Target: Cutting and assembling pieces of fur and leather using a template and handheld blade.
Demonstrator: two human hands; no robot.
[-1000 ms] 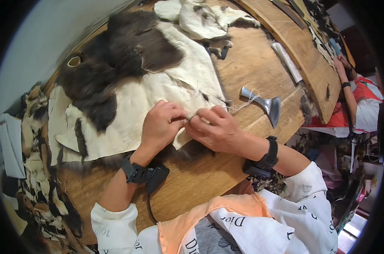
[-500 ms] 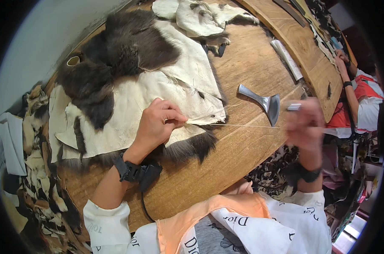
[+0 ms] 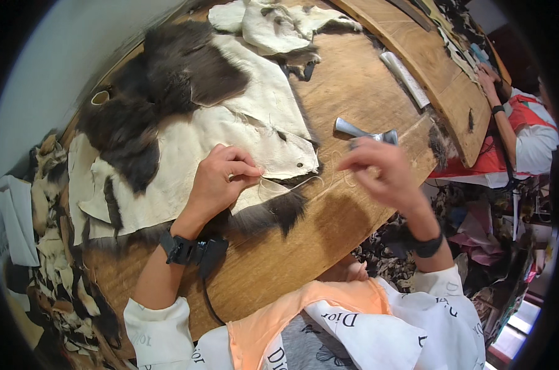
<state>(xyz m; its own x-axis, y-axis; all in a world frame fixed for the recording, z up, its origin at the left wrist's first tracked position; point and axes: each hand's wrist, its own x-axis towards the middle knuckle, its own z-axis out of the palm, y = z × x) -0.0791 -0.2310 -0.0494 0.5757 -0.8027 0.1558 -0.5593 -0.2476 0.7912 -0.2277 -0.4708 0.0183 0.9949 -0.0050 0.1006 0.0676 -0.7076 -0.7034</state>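
Observation:
My left hand [image 3: 226, 176] pinches the edge of a cream hide [image 3: 187, 147] with dark brown fur [image 3: 184, 68] lying over and under it. A thin pale thread [image 3: 304, 182] runs in loose loops from that edge toward my right hand [image 3: 378, 172]. That hand is raised over the bare wood to the right, blurred, its fingers curled; what they hold is too small to make out. A metal tool [image 3: 347, 126] with a flared head lies just behind it, partly covered by the hand.
The wooden table [image 3: 242, 259] has a raised board [image 3: 452, 123] at right, beside a white roll [image 3: 404, 79]. Fur scraps [image 3: 57, 259] hang at left by the wall. A co-worker [image 3: 532, 132] works at the far right.
My right hand left the left one, drew the thread straight out to the right, then came back somewhat leftward, leaving it slack. My left hand still pinches the hide.

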